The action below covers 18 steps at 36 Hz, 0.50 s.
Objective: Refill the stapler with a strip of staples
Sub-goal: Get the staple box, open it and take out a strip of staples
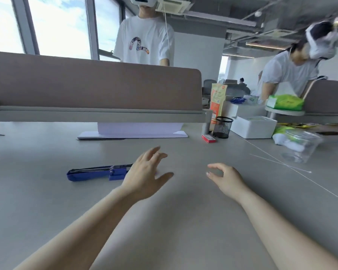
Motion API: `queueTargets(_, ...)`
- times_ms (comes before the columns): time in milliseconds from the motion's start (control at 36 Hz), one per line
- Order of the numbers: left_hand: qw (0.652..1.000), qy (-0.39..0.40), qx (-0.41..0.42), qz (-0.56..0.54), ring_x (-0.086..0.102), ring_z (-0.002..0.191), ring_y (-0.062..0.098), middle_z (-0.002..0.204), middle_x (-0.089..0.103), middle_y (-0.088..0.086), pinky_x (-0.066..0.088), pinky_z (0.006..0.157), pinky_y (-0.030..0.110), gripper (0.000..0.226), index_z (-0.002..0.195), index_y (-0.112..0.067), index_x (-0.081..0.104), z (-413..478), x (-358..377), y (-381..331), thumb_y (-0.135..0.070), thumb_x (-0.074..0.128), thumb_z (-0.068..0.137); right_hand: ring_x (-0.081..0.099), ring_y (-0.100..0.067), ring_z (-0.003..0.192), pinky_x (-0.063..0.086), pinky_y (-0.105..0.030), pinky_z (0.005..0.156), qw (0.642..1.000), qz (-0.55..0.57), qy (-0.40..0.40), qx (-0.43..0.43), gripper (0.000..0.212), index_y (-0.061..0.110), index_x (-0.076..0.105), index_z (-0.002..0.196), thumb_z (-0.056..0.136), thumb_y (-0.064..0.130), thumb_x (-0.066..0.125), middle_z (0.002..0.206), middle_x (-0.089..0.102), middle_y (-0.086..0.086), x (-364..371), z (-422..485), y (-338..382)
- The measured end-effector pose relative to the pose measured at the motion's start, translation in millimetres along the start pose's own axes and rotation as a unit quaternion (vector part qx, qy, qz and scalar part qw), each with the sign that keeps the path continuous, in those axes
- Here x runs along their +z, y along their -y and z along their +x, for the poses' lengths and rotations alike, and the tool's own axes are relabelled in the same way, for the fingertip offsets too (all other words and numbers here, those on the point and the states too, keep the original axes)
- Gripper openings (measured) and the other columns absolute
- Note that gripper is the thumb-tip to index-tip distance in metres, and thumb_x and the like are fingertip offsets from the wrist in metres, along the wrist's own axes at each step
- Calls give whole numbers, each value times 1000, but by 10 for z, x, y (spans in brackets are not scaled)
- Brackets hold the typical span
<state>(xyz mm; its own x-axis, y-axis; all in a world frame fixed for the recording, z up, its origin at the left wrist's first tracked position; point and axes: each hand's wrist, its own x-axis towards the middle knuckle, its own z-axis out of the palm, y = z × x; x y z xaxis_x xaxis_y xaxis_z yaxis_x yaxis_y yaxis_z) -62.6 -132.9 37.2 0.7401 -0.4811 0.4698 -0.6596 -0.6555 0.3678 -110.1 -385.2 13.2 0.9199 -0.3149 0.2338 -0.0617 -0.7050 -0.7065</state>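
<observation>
I see the blue plastic stapler [98, 172] lying opened flat on the grey desk [47, 191]. My left hand [144, 172] hovers over its right end, fingers spread; my right hand [225, 179], further right, is loosely curled, holding nothing.

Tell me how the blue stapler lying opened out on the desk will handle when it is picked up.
The blue stapler lies opened flat, so if lifted by one end its hinged halves will probably swing or fold. Its long flat shape suggests it will slide, not roll, if pushed on the smooth grey desk. It looks rigid, with some metal inside.
</observation>
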Motion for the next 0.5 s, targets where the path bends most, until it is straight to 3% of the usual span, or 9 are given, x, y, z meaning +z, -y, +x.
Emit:
queueTargets(250, 988, 151, -21, -30, 13, 143, 21, 157, 13, -1, 15, 116, 34, 65, 140, -26, 30, 691, 865, -526, -53, 51, 84, 50, -20, 122, 37, -26, 98, 997, -58, -32, 50, 35, 21, 60, 116, 82, 29, 63, 129, 59, -2, -388, 8, -398)
queueTargets(417, 985, 158, -8, 67, 0, 145, 19, 159, 3, 1, 1, 119, 41, 67, 145, -25, 18, 1227, 1084, -357, -59, 32, 89, 46, -21, 125, 39, -31, 102, 993, -102, -26, 58, 38, 25, 56, 120, 83, 32, 61, 130, 57, -2, -430, 348, -585)
queueTargets(500, 972, 202, -38, 112, -3, 145, 17, 159, 0, -2, -3, 118, 44, 70, 145, -28, 14, 1293, 1275, -231, -66, 20, 86, 41, -22, 128, 36, -31, 102, 991, -127, -9, 50, 43, 24, 50, 127, 85, 33, 59, 133, 52, -5, -379, 643, -634)
